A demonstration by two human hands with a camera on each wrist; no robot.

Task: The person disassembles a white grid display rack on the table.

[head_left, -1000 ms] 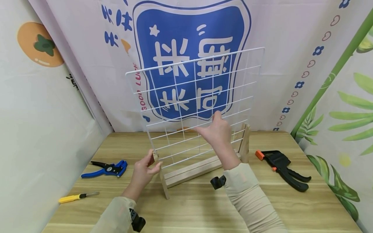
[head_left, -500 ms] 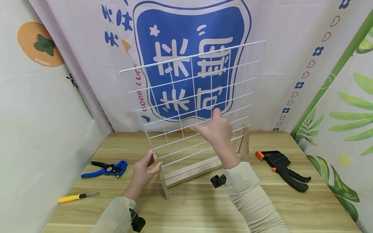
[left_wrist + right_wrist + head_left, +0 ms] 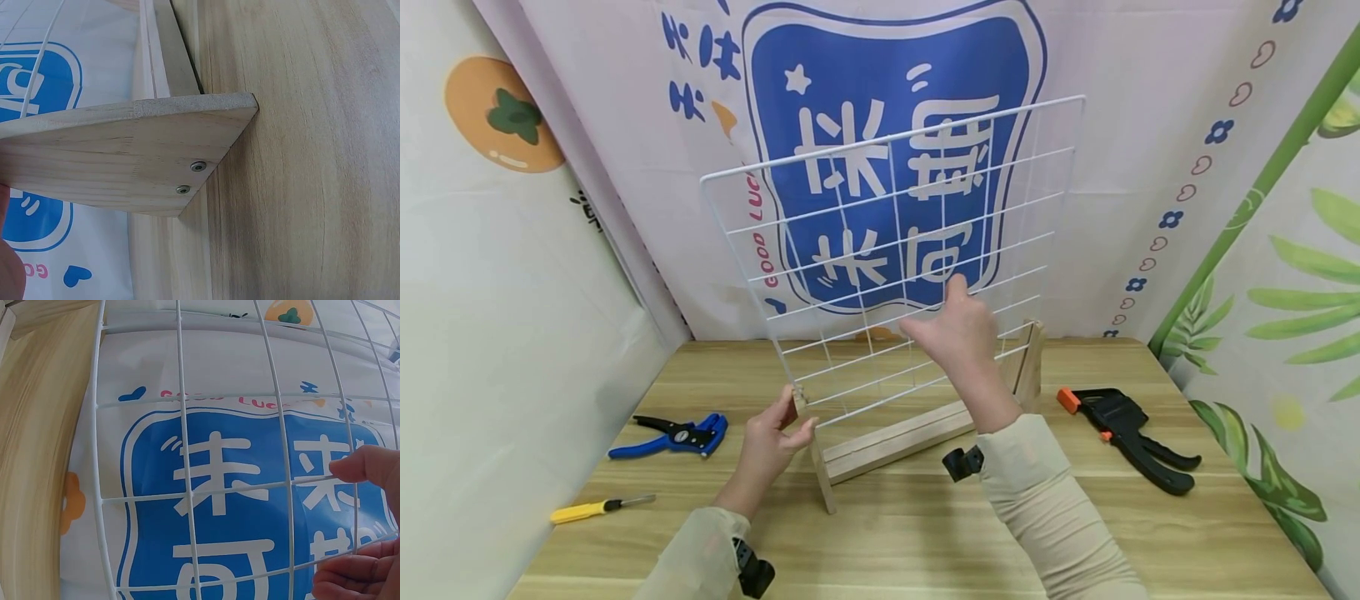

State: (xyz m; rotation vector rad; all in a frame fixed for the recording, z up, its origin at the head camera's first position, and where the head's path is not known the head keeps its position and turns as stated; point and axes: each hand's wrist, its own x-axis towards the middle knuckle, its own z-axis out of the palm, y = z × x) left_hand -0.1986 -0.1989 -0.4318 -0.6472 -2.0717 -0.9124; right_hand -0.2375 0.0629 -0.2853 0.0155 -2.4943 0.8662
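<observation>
A white wire grid panel stands nearly upright between the two side boards of a wooden stand, its lower wire above the grooved bottom rail. My right hand grips the grid near its middle; in the right wrist view the thumb and curled fingers close around its wires. My left hand holds the upper end of the left side board between thumb and fingers. Two screw heads show on that board's outer face. The right side board is partly behind the grid.
On the wooden table, blue-and-black wire strippers and a yellow-handled screwdriver lie at the left. A black clamp with orange pads lies at the right. A printed curtain hangs behind.
The grid has risen a little, its top edge moving up and its upper left corner shifting left. My right hand has gone up slightly with it; the left hand stays on the side board.
</observation>
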